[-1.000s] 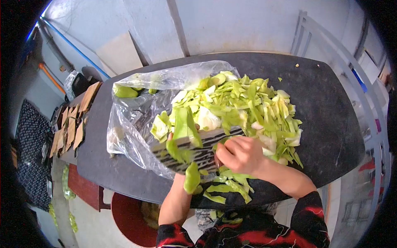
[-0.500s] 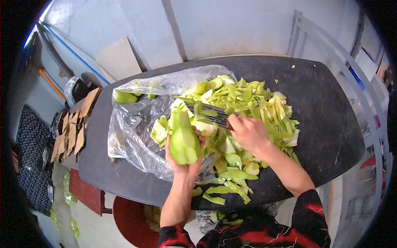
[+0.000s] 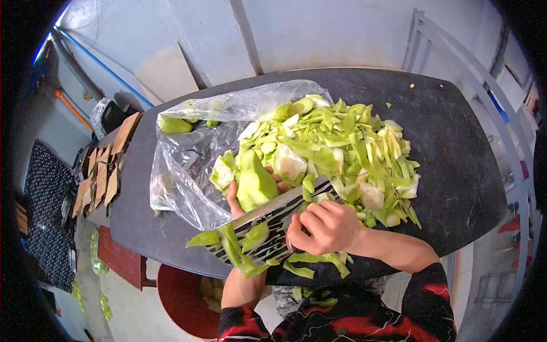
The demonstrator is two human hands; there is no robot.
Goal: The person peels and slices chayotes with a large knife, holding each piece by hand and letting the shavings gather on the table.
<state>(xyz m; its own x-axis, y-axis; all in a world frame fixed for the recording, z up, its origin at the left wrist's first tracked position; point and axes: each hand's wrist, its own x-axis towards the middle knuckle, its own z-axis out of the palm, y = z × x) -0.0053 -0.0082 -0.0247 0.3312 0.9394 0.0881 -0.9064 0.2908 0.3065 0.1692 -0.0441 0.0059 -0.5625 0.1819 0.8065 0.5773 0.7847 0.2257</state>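
My left hand point(image 3: 233, 200) is wrapped round a peeled pale-green fruit point(image 3: 254, 183), shaped like a green papaya, tilted with its narrow end away from me. In my right hand point(image 3: 323, 227) is a broad cleaver point(image 3: 276, 219), its dark-streaked blade slanting across the fruit's near end. Strips of green peel cling to the blade and hang from its left end. The blade hides part of my left hand and wrist; whether its edge touches the fruit I cannot tell. Beyond both hands lies a heap of green peelings point(image 3: 364, 148).
A clear plastic bag point(image 3: 188, 194) lies open at the left, with green fruit point(image 3: 175, 125) inside. The black table point(image 3: 456, 165) carries everything. Below its near edge stand a red tub point(image 3: 171, 302) and a dark red stool point(image 3: 119, 256). A grey metal rail point(image 3: 484, 74) rises at the right.
My right hand has brought the cleaver from beyond the fruit towards me, down to its near end. More peel now lies on the blade. The left hand still holds the fruit.
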